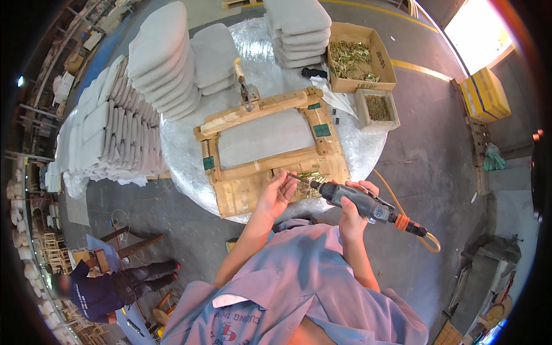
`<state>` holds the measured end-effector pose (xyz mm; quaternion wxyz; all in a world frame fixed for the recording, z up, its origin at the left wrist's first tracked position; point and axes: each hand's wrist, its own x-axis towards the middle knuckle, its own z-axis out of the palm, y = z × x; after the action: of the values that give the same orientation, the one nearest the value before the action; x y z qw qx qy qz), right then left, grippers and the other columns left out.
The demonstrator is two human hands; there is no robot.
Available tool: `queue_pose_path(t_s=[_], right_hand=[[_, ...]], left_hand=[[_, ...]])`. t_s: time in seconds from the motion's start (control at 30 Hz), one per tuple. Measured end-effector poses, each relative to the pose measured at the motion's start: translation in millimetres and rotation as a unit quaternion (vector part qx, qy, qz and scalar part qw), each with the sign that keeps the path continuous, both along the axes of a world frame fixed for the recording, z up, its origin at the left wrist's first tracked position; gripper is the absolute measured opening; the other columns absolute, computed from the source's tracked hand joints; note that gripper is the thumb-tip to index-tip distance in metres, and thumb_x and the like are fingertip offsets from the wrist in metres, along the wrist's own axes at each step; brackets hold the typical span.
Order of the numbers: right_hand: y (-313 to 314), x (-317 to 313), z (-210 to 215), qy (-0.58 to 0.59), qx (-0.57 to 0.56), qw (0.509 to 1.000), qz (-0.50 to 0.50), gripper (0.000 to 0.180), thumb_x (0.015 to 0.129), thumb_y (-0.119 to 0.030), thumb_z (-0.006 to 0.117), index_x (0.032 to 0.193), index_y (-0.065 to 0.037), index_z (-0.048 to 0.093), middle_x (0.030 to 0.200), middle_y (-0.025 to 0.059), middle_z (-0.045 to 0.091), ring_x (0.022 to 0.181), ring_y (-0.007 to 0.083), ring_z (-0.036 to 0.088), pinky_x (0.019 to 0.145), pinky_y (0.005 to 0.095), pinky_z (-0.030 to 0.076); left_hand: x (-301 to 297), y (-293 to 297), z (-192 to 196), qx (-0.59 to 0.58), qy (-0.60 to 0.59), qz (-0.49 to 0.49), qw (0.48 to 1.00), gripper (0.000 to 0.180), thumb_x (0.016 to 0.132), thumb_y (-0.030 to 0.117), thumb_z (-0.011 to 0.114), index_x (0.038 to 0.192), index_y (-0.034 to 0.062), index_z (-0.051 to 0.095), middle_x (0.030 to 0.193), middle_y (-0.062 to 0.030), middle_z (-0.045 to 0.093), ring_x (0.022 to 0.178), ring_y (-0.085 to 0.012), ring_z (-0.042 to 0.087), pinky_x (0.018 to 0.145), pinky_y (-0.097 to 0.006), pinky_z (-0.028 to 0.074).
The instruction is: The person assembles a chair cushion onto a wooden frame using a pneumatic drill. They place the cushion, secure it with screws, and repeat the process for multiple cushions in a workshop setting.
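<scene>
The right hand (352, 214) grips the heavy, hard screwdriver tool (359, 202) by its body. At nine o'clock, the left hand (277, 194) pinches maybe a tiny screw.

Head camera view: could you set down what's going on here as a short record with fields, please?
Setting: workshop, round table wrapped in plastic film
Workpiece: wooden seat frame with a grey cushion set in it
Right hand: grips a pneumatic screwdriver on an orange air hose
Left hand: fingers at the tool's tip, above a pile of brass screws on the frame
Nearby: stacks of grey cushions, a cardboard box of screws, a smaller tray
Others: a person in dark blue, lower left
</scene>
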<state>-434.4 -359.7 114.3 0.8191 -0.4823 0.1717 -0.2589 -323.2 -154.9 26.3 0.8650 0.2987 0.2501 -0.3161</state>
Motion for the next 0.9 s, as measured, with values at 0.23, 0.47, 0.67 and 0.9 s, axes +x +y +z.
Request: queue_pose_path(t_s=[0.23, 0.47, 0.67, 0.9], right_hand=[[0.0, 6.0, -1.5, -0.007, 0.017, 1.000, -0.009, 0.063, 0.089, -0.003, 0.081, 0.141, -0.008, 0.046, 0.125, 0.0169, 0.063, 0.122, 0.0435, 0.070, 0.108, 0.0568, 0.056], [3.8, 13.7, 0.7, 0.018, 0.020, 1.000, 0.002, 0.064, 0.089, -0.002, 0.081, 0.142, -0.008, 0.045, 0.125, 0.0173, 0.063, 0.124, 0.0445, 0.069, 0.107, 0.0567, 0.057], [6.1, 18.8, -15.7, 0.010, -0.002, 1.000, 0.008, 0.066, 0.089, -0.003, 0.081, 0.143, -0.009, 0.044, 0.127, 0.0172, 0.062, 0.124, 0.0437, 0.069, 0.102, 0.0553, 0.061], [18.4, 27.9, -13.6, 0.031, 0.094, 0.995, -0.002, 0.062, 0.097, -0.004, 0.068, 0.149, -0.014, 0.036, 0.133, 0.0157, 0.060, 0.127, 0.0443, 0.067, 0.084, 0.0517, 0.071]], left_hand=[[7.3, -6.3, -6.4, -0.018, 0.050, 0.035, 0.998, 0.016, 0.106, 0.018, 0.071, 0.114, 0.0045, 0.073, 0.114, -0.0121, 0.079, 0.103, -0.0186, 0.078, 0.089, -0.032, 0.069], [12.4, -7.5, -6.8, 0.006, 0.046, 0.050, 0.998, 0.014, 0.106, 0.018, 0.072, 0.114, 0.0064, 0.073, 0.113, -0.0101, 0.078, 0.102, -0.0183, 0.077, 0.089, -0.032, 0.068], [12.9, -6.3, -9.1, 0.030, 0.051, 0.070, 0.996, 0.014, 0.106, 0.018, 0.071, 0.115, 0.0070, 0.072, 0.116, -0.0095, 0.078, 0.106, -0.0191, 0.076, 0.093, -0.033, 0.067], [14.8, -11.3, -12.6, 0.016, 0.022, 0.136, 0.990, 0.010, 0.107, 0.015, 0.069, 0.112, 0.0069, 0.073, 0.117, -0.0111, 0.077, 0.107, -0.0203, 0.075, 0.093, -0.033, 0.067]])
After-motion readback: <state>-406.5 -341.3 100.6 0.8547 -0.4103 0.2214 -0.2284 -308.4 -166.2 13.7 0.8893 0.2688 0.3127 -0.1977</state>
